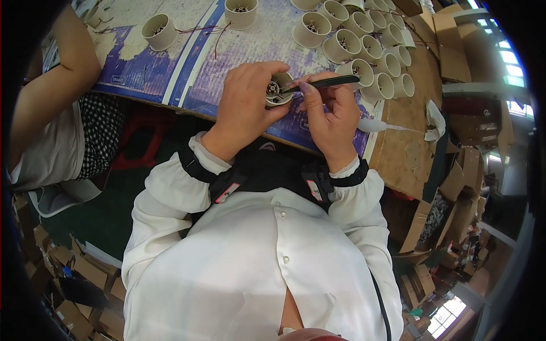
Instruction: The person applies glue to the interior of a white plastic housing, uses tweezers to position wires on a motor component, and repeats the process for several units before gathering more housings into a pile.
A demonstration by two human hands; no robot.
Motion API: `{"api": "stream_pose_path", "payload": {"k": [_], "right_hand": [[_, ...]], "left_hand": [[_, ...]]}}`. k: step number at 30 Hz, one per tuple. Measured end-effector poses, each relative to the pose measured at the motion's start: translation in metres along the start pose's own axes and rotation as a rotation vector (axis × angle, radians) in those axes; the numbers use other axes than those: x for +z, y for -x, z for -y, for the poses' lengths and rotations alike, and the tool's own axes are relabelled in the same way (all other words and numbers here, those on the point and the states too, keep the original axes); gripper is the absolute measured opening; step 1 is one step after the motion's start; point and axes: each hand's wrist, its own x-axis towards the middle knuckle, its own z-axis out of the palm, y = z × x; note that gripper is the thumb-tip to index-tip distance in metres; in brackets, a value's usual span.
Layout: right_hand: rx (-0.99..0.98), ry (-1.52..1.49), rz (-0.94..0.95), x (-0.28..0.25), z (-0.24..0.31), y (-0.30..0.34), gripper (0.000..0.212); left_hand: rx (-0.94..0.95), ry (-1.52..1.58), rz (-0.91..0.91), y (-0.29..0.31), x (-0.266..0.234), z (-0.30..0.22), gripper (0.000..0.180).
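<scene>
My left hand [242, 108] is wrapped round a small white cup-shaped housing [283, 78], tilted so its mouth faces me. Inside it sits a round dark-and-metal part [273, 88] with spokes. Between the thumb and fingers of my right hand [334, 116] are dark tweezers [336, 81]. Their tip points left into the mouth of the housing; what it touches is too small to tell. Both hands are just above the near edge of the worktable. Close to my right hand lies a white squeeze bottle [372, 125] with a thin nozzle.
Many similar white housings [359, 24] crowd the table's far right. Two more, one a white housing with thin wires [160, 32], stand at the far left. The worktable [196, 74] has a worn purple-and-white cover. Another person's arm [62, 85] is at the left. Cardboard boxes [455, 51] stand right.
</scene>
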Motion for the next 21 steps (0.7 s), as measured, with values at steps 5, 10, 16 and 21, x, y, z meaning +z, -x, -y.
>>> {"api": "stream_pose_path", "payload": {"k": [5,10,16,21], "right_hand": [[-0.035,0.043,0.003,0.0003,-0.0015,-0.0005,0.012],[-0.165,0.174,0.025,0.0009,-0.002,0.0008,0.013],[-0.226,0.211,0.008,0.0044,-0.0033,0.0014,0.012],[-0.311,0.273,-0.016,0.0067,-0.0033,0.0017,0.01]], "left_hand": [[-0.019,-0.003,0.011,0.0,0.0009,0.0006,0.061],[-0.01,-0.011,0.007,0.0009,0.0013,0.0016,0.061],[0.025,-0.043,-0.013,0.0014,0.0014,0.0014,0.058],[0.045,-0.057,-0.032,0.0024,0.0018,0.002,0.057]]}}
